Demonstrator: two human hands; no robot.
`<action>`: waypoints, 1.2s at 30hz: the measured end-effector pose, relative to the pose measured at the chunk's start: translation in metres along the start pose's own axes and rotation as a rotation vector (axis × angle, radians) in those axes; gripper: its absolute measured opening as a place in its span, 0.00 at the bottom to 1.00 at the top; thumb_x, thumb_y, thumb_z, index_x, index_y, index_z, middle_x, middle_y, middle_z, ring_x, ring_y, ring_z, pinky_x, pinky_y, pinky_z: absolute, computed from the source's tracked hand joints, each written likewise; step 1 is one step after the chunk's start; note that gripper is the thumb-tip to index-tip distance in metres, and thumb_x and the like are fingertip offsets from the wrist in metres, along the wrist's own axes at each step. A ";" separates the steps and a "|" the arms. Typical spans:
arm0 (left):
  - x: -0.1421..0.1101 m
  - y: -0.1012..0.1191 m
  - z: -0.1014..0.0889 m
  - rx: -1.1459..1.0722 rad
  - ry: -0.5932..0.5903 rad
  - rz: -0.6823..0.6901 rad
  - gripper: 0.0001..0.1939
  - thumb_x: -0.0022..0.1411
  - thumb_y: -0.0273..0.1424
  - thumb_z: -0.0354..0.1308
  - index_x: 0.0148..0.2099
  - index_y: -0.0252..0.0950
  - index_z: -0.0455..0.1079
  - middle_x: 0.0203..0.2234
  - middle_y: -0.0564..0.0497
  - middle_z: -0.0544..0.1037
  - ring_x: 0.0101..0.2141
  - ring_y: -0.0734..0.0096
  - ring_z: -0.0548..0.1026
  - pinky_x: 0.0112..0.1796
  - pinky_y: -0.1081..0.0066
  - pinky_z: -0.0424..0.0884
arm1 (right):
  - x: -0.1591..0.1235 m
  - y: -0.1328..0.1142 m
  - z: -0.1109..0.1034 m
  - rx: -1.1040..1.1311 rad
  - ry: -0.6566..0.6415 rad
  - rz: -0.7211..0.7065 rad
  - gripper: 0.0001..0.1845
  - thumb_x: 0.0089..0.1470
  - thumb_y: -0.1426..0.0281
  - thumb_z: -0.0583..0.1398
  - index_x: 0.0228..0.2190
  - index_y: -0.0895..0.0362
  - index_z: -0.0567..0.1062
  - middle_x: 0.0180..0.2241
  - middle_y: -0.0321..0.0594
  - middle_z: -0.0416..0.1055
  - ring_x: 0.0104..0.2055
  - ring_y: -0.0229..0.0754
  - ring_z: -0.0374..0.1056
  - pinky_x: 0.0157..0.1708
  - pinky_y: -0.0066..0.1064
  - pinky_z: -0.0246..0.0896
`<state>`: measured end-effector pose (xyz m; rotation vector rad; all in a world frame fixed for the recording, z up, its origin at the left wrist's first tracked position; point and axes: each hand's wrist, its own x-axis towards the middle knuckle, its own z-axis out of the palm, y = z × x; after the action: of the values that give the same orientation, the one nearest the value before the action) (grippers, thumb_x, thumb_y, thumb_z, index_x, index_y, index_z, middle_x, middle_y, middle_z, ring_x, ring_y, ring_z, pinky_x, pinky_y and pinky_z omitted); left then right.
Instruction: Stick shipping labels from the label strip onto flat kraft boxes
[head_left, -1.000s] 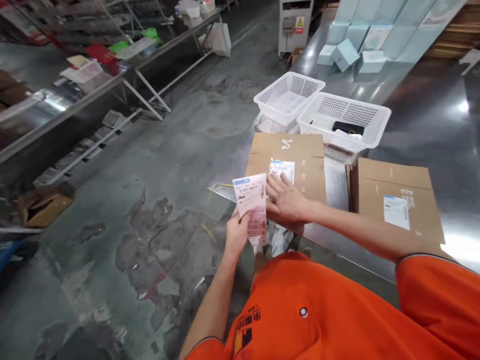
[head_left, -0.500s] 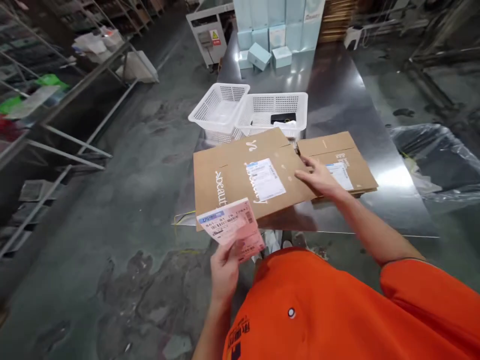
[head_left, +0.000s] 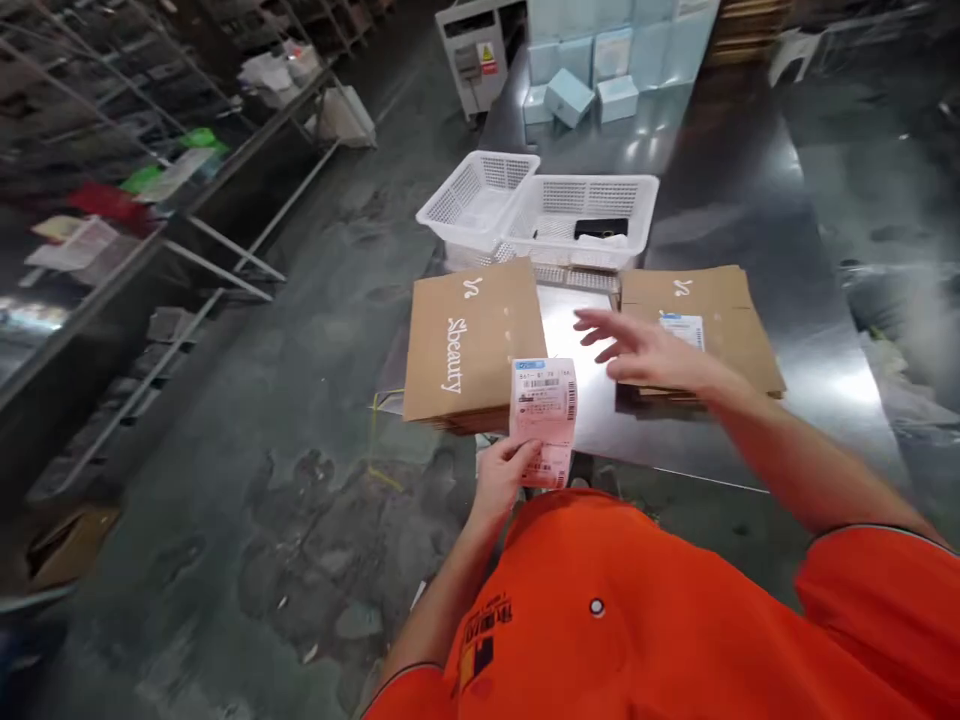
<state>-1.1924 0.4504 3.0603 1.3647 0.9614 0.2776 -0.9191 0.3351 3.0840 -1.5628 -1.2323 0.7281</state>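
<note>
So the left hand (head_left: pixel 501 478) is just below the middle of the frame, with a printed slip (head_left: pixel 544 405) pinched between thumb and fingers, white up top and pinkish lower down. The slip stands up above that hand and well to the left of the right hand (head_left: pixel 649 350), which is open, fingers spread and pointing left, nothing in it. Can't really tell if it's touching anything.

Behind that right hand, right of center, is a pile of flat cardboard (head_left: pixel 727 330) with a white label (head_left: pixel 684 328) on top, partly hidden by the hand. The other cardboard stack (head_left: pixel 476 345), the one with "beauty" printed on it, is up and left of the left hand, and the slip overlaps its lower right corner in view. Both piles sit on a shiny metal table (head_left: pixel 817 380).

Farther up the frame there's a white basket (head_left: pixel 480 205) beside a second basket (head_left: pixel 577 195) with a black item (head_left: pixel 600 228) in it. Pale blue boxes (head_left: pixel 619 55) are stacked at the top, right of a cabinet (head_left: pixel 472 60) with a warning sticker. A long bench (head_left: pixel 247 150) runs along the upper left.
</note>
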 end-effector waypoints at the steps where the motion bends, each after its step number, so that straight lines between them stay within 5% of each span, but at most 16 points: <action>1: -0.002 0.001 -0.002 -0.009 -0.014 0.006 0.16 0.47 0.40 0.66 0.33 0.30 0.77 0.26 0.49 0.78 0.28 0.69 0.73 0.32 0.71 0.71 | 0.012 -0.018 0.024 0.026 -0.077 -0.047 0.32 0.49 0.56 0.63 0.54 0.55 0.67 0.47 0.44 0.68 0.43 0.42 0.67 0.40 0.32 0.66; 3: -0.007 0.008 -0.010 -0.070 -0.078 0.058 0.21 0.46 0.38 0.67 0.42 0.31 0.77 0.36 0.45 0.79 0.37 0.64 0.75 0.39 0.69 0.72 | 0.027 -0.038 0.063 0.052 -0.131 -0.066 0.20 0.51 0.57 0.62 0.40 0.59 0.72 0.34 0.39 0.71 0.33 0.37 0.65 0.32 0.27 0.62; 6: -0.014 0.023 -0.022 -0.203 -0.120 0.238 0.37 0.44 0.34 0.69 0.58 0.39 0.65 0.54 0.45 0.71 0.52 0.61 0.69 0.47 0.69 0.68 | 0.032 -0.039 0.099 0.104 -0.119 -0.044 0.15 0.55 0.58 0.58 0.31 0.60 0.71 0.26 0.36 0.68 0.28 0.35 0.62 0.28 0.25 0.57; 9: -0.008 0.035 -0.028 -0.164 0.083 0.305 0.23 0.48 0.35 0.66 0.47 0.36 0.71 0.41 0.49 0.77 0.40 0.69 0.73 0.39 0.74 0.69 | 0.028 -0.038 0.117 0.063 -0.140 -0.090 0.15 0.58 0.59 0.56 0.31 0.59 0.72 0.27 0.36 0.69 0.29 0.35 0.62 0.28 0.25 0.56; 11: 0.003 0.036 -0.029 -0.085 0.246 0.289 0.12 0.51 0.37 0.64 0.30 0.33 0.71 0.25 0.54 0.73 0.27 0.76 0.69 0.30 0.77 0.65 | 0.027 -0.041 0.122 -0.049 -0.112 -0.133 0.15 0.59 0.59 0.55 0.31 0.57 0.72 0.28 0.37 0.69 0.29 0.36 0.62 0.29 0.26 0.56; 14: 0.022 0.028 -0.035 -0.053 0.323 0.270 0.20 0.50 0.40 0.64 0.20 0.33 0.61 0.15 0.58 0.63 0.20 0.81 0.60 0.24 0.79 0.57 | 0.045 -0.042 0.123 -0.184 -0.082 -0.201 0.15 0.59 0.60 0.54 0.30 0.57 0.72 0.28 0.39 0.69 0.30 0.37 0.62 0.30 0.27 0.56; 20: 0.027 -0.022 -0.066 -0.111 0.108 0.036 0.22 0.44 0.42 0.68 0.37 0.31 0.73 0.29 0.48 0.78 0.28 0.72 0.72 0.30 0.75 0.67 | 0.151 -0.006 0.110 -0.553 0.143 -0.221 0.15 0.57 0.59 0.56 0.36 0.58 0.72 0.36 0.44 0.70 0.38 0.45 0.63 0.41 0.36 0.57; 25: -0.004 -0.057 -0.102 -0.014 0.148 -0.090 0.18 0.46 0.41 0.66 0.31 0.29 0.77 0.25 0.46 0.79 0.28 0.66 0.75 0.32 0.70 0.70 | 0.196 0.011 0.106 -0.928 0.121 -0.119 0.31 0.54 0.56 0.60 0.54 0.59 0.67 0.48 0.54 0.66 0.48 0.59 0.61 0.47 0.51 0.55; 30: 0.015 -0.031 -0.132 -0.068 0.496 0.119 0.21 0.50 0.42 0.62 0.40 0.30 0.78 0.35 0.44 0.81 0.36 0.63 0.77 0.39 0.68 0.72 | 0.180 0.004 0.147 -0.843 -0.031 -0.315 0.27 0.62 0.61 0.51 0.56 0.66 0.65 0.58 0.55 0.57 0.61 0.56 0.52 0.60 0.49 0.47; 33: 0.039 -0.013 -0.134 -0.019 0.463 0.173 0.22 0.53 0.42 0.61 0.42 0.29 0.77 0.37 0.44 0.80 0.37 0.63 0.77 0.40 0.68 0.72 | 0.138 0.000 0.177 -0.776 -0.174 -0.440 0.35 0.60 0.54 0.54 0.59 0.66 0.61 0.62 0.56 0.51 0.66 0.59 0.42 0.64 0.55 0.35; 36: 0.046 -0.009 -0.131 0.046 0.420 0.176 0.21 0.54 0.41 0.61 0.42 0.29 0.77 0.36 0.45 0.81 0.37 0.63 0.77 0.40 0.69 0.72 | 0.095 0.001 0.174 -0.664 -0.258 -0.542 0.31 0.60 0.53 0.52 0.59 0.58 0.62 0.63 0.48 0.51 0.66 0.52 0.43 0.65 0.51 0.38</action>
<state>-1.2608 0.5704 3.0454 1.4661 1.1979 0.6996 -1.0434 0.4816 3.0335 -1.5429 -2.1318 0.1612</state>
